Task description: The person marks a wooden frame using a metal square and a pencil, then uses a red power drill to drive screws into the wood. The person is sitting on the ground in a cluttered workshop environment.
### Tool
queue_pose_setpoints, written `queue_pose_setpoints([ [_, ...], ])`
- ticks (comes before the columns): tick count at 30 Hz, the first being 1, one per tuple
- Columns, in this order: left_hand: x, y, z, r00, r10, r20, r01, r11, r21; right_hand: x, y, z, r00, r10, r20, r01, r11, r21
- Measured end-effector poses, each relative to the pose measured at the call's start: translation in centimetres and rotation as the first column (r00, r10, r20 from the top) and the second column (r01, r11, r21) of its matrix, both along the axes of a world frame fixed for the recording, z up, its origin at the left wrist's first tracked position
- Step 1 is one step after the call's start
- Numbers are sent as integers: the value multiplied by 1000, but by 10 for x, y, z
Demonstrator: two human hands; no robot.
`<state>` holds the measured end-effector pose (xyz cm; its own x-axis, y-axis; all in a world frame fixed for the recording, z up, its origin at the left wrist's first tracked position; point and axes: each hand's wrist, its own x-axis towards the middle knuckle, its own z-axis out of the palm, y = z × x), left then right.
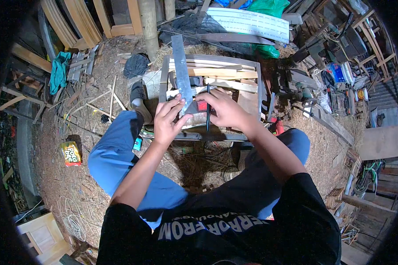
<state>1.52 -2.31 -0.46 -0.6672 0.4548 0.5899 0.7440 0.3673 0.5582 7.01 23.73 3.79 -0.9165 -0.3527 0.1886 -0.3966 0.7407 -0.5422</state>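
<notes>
On the far left, a teal cloth (59, 70) hangs over scrap wood, and nearer lies a yellow and red packet (70, 153) on the sawdust-strewn ground (53, 176). At the centre stands a small wooden frame (210, 84) with pale slats across its top. A long, flat, grey metal ruler (181, 73) lies on it, running from the far edge toward the person, its surface dull and lightly scuffed. The left hand (169, 119) rests on the near end of the ruler, fingers spread and pressing it flat against the wood. Just to the right, the right hand (224, 109) is closed around a thin dark pencil (208, 110), held upright beside the ruler's edge. Farther right, a machine with a round wheel (306, 95) sits among stacked timber.
</notes>
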Motion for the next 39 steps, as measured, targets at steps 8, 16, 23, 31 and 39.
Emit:
queue_pose_setpoints([
  [8,-1,0,-1,1000,-6,-25,6,1000,-10,-2,-4,-5,999,3,-47,-4,999,-32],
  [16,-2,-1,-2,999,-8,-39,7,1000,-8,-3,2,3,990,-17,-142,10,999,-52],
  [23,2,1,-1,999,9,41,-9,1000,5,-4,4,3,995,10,-95,-12,1000,-27],
  [31,2,3,7,1000,4,8,-4,1000,9,-7,6,2,997,26,-76,-32,997,-74],
  [39,5,34,18,884,276,378,-343,931,122,-11,10,-15,994,14,-109,-21,998,-59],
])
